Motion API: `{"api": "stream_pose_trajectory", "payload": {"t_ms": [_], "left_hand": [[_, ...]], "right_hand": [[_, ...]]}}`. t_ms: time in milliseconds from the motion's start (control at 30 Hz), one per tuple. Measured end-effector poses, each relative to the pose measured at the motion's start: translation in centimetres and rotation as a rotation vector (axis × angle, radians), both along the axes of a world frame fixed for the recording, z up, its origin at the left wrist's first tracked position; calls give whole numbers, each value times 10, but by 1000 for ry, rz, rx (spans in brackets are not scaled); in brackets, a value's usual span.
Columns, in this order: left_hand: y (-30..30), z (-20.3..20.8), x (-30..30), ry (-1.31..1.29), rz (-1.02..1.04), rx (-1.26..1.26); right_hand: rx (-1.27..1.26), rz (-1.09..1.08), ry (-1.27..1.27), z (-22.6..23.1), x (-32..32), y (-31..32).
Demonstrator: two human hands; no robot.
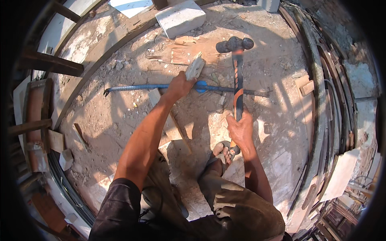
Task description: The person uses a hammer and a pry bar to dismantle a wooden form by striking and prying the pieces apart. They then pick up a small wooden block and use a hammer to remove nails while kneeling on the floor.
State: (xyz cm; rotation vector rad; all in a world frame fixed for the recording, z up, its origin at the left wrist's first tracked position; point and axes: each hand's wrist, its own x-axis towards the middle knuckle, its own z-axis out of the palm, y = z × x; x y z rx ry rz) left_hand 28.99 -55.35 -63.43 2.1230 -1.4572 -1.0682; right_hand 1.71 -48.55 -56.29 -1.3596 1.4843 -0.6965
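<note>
My right hand (242, 127) is wrapped round the black and orange handle of a ball-peen hammer (237, 66). The hammer stands out away from me, its dark rounded head at the far end. In my left hand (179, 86) is a short, splintered piece of pale wood (196, 67), its broken tip pointing away from me. Beneath my left hand a blue pry bar (140, 86) lies across the ground, hooked at its left end. The hammer handle crosses over its right part.
A whitish block (180, 18) rests on the ground ahead, with wood splinters (181, 54) just nearer. Long boards and strips (321, 92) are stacked along the right. A curved-looking beam (100, 52) borders the left. My sandalled foot (225, 152) is below the hammer.
</note>
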Motion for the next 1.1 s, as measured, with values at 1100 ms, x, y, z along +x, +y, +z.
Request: {"api": "stream_pose_trajectory", "payload": {"t_ms": [1100], "left_hand": [[49,111,-32,679,-163,52]], "right_hand": [[-632,232,350,51,54,-30]]}}
